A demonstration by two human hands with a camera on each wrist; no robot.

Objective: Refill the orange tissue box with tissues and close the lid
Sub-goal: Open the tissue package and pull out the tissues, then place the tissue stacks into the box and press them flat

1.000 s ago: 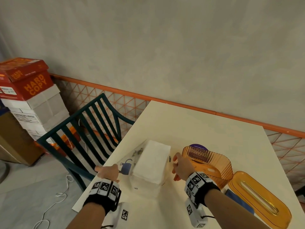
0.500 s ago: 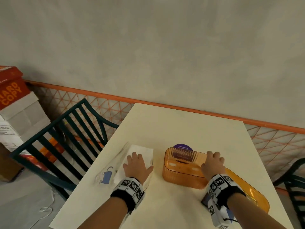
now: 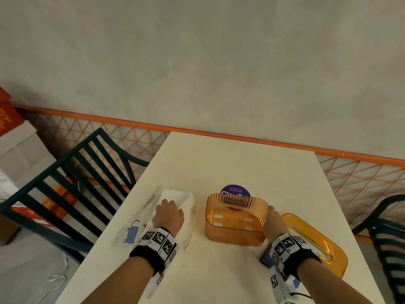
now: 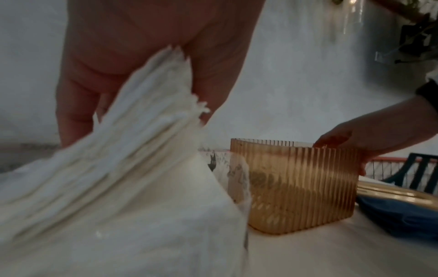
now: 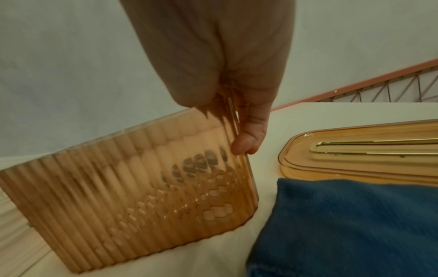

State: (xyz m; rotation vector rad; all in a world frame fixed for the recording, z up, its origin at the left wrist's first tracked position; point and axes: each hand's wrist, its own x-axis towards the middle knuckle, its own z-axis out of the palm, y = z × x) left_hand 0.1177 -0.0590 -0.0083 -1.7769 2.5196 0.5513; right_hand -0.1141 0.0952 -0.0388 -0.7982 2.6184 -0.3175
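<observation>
Since prev frame, fingers of my L hand (image 3: pixel 168 216) curled into tissue stack (image 3: pixel 182 202). R hand (image 3: pixel 275 222) pinches orange box (image 3: pixel 235 220) rim w/ thumb inside, lid (image 3: pixel 317 240) just beside.

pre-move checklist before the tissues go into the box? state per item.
1. Orange tissue box open and empty: ok.
2. Right hand grips the box's right wall: ok.
3. Left hand grips the tissue stack: ok.
4. Stack fully out of its plastic wrapper: cannot tell.
5. Lid off, lying right of the box: ok.
6. Tissues in box: not ok, none yet.
</observation>
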